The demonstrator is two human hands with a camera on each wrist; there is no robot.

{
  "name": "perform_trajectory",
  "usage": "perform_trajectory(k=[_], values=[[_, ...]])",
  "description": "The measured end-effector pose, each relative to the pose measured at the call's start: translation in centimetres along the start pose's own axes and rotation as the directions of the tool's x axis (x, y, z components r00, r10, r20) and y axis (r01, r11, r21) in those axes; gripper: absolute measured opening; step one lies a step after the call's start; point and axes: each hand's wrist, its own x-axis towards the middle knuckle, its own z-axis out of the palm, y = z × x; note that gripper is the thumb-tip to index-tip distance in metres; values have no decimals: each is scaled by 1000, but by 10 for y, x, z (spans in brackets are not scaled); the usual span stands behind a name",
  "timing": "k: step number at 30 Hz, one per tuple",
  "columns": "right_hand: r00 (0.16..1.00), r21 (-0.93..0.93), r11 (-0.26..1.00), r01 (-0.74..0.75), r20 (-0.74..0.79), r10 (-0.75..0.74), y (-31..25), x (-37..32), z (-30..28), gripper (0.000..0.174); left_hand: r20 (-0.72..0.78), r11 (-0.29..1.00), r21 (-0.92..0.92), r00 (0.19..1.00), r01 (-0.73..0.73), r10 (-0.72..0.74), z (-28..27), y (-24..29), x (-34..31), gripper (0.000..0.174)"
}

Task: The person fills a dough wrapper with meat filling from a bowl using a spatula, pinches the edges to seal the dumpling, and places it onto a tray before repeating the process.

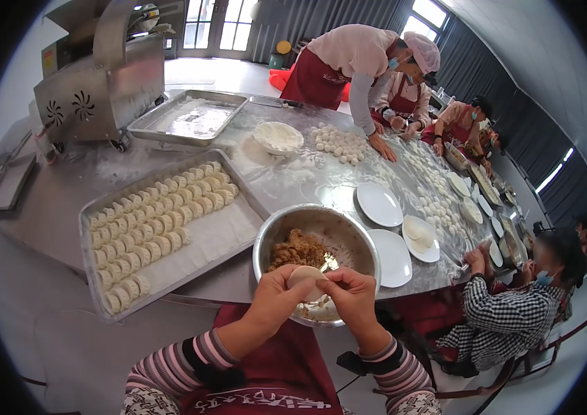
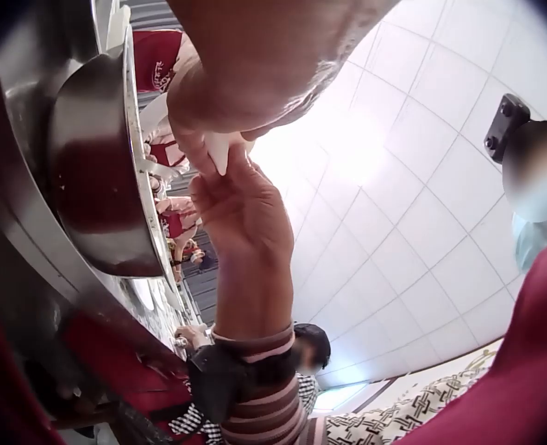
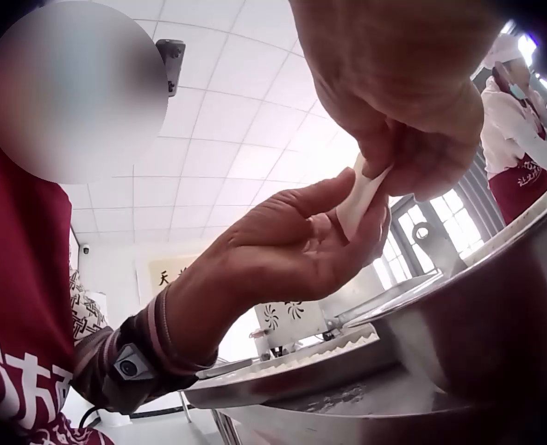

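Both hands meet over the near rim of a metal bowl (image 1: pixel 369 259) that contains brown minced filling (image 1: pixel 300 249). Between them is a pale dumpling wrapper (image 1: pixel 307 274), which looks folded in the right wrist view. My left hand (image 1: pixel 273 297) holds its left side, with the thumb over the front and fingers behind. At the other edge, my right hand (image 1: pixel 352 297) pinches the dough between thumb and fingers. Whatever lies inside the fold is hidden by the hands. Rows of shaped dumplings (image 1: pixel 155 214) lie on a tray (image 1: pixel 228 235) to the left.
White plates (image 1: pixel 379 204) stand right of the bowl, one bearing round wrappers (image 1: pixel 418 235). Farther back are a flour bowl (image 1: pixel 278 137), dough pieces (image 1: pixel 338 143), a floured tray (image 1: pixel 190 114) and a steel machine (image 1: pixel 93 97). Several people in aprons work along the table; one person (image 1: pixel 515 304) sits at right.
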Motion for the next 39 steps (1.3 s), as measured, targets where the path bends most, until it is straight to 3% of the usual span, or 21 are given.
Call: perform_trajectory(k=[2, 3, 5, 6, 7, 9, 13, 14, 15, 17, 21, 24, 26, 27, 30, 32, 36, 37, 38, 39], values=[[1000, 63, 998, -24, 15, 23, -3, 0, 3, 11, -98, 972, 227, 991, -65, 89, -2, 3, 4, 18], [999, 121, 992, -45, 28, 41, -7, 0, 3, 11, -82, 970, 231, 992, -70, 91, 0, 7, 4, 18], [998, 251, 966, -62, 0, 64, -21, -1, 12, 10, -106, 843, 522, 970, -133, 219, 5, 14, 1, 14], [999, 154, 988, -27, -25, 31, -15, -2, 11, 8, -70, 788, 588, 960, -180, 271, 3, 10, 0, 14], [998, 149, 989, -17, -64, 26, -10, -2, 10, 8, -32, 785, 589, 964, -194, 262, 3, 10, 0, 14], [992, -32, 993, 117, -42, -119, -5, -1, 9, 6, -44, 800, 582, 977, -145, 209, 2, 12, -3, 14], [981, -138, 972, 192, -9, -195, -11, -2, 8, 6, 50, 759, 637, 990, -136, 135, -3, 18, -8, 15], [995, -93, 990, 103, 11, -103, -15, -2, 8, 7, 52, 744, 648, 984, -163, 170, -6, 14, -6, 15], [995, -92, 991, 101, 4, -101, -16, -2, 8, 7, 58, 743, 650, 985, -163, 165, -5, 15, -7, 15], [998, 113, 993, -43, -29, 46, -16, -1, 8, 8, -47, 764, 630, 975, -139, 217, -1, 18, -9, 15], [999, 32, 999, -8, 42, 7, -7, -10, 8, 9, -53, 822, 549, 976, -149, 212, 0, 11, -11, 15], [997, -75, 995, 69, 37, -66, -8, -11, 5, 10, 5, 737, 634, 954, -234, 299, 8, 20, -13, 14], [997, -35, 998, 55, 58, -52, -12, -12, 5, 9, 61, 755, 641, 990, -138, 129, 2, 22, -14, 15], [997, -34, 998, 52, 59, -49, -12, -12, 4, 9, 59, 755, 641, 990, -135, 127, 2, 22, -14, 15], [997, -46, 999, 0, 75, 3, -11, -12, 2, 8, 32, 749, 648, 988, -138, 154, 3, 19, -14, 13], [988, -210, 965, 154, 24, -153, -6, -16, 6, 6, 121, 630, 742, 970, -229, 211, 5, 17, -17, 13], [955, -206, 933, 295, 70, -287, -2, -13, 2, 14, 76, 632, 749, 973, -198, 216, -1, 19, -15, 12], [944, -223, 920, 321, -6, -331, -7, -9, -3, 18, 99, 607, 739, 938, -292, 331, -8, 20, -14, 13], [988, -81, 986, 145, -34, -148, -14, -6, -14, 22, 79, 572, 750, 904, -332, 421, -16, 20, -13, 15], [971, -187, 963, 192, -103, -214, -17, -1, -22, 26, 64, 531, 763, 861, -369, 505, -23, 22, -12, 16]])
